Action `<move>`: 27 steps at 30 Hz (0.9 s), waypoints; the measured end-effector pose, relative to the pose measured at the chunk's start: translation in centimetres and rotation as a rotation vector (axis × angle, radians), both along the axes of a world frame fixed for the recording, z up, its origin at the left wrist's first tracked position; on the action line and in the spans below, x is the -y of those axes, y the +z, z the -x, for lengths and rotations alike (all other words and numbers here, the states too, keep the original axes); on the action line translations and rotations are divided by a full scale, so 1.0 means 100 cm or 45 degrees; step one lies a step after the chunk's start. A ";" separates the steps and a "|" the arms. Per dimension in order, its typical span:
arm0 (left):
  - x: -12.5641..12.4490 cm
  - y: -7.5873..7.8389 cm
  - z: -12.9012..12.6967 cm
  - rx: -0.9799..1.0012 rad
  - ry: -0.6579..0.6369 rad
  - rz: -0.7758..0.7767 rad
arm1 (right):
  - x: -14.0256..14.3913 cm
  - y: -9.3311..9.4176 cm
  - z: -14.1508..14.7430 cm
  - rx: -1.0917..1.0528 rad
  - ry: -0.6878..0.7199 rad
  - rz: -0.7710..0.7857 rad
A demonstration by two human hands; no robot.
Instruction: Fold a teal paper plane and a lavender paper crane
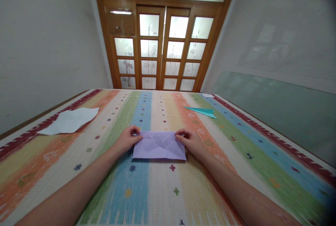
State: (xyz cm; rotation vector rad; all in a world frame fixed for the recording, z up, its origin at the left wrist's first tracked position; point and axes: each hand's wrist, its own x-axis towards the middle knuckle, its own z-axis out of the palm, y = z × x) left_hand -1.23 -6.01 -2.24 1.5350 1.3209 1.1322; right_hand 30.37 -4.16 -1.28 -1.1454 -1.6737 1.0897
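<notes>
A sheet of purple paper (159, 147), folded into a wide rectangle with crease lines across its upper middle, is in front of me over the striped cloth. My left hand (128, 138) pinches its upper left corner between thumb and fingers. At the upper right corner, my right hand (191, 140) pinches the paper in the same way. The long lower edge points toward me and is not held. Whether the paper rests fully on the cloth or is slightly raised, I cannot tell.
A striped tablecloth (115, 184) covers the table. Creased white paper (70, 120) lies to the left. On the right is a folded teal paper piece (201, 112), long and pointed. Wooden doors with glass panes (162, 44) stand beyond the far edge, with walls on both sides.
</notes>
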 end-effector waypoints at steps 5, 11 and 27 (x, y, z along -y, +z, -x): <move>0.006 0.003 -0.003 -0.394 0.063 -0.258 | -0.005 -0.009 0.001 -0.002 0.020 -0.056; 0.024 0.023 -0.016 -0.827 -0.030 -0.526 | 0.002 -0.005 0.006 -0.193 0.144 0.081; 0.034 0.019 -0.035 -0.154 -0.529 0.371 | 0.005 0.006 0.012 -0.669 0.173 0.516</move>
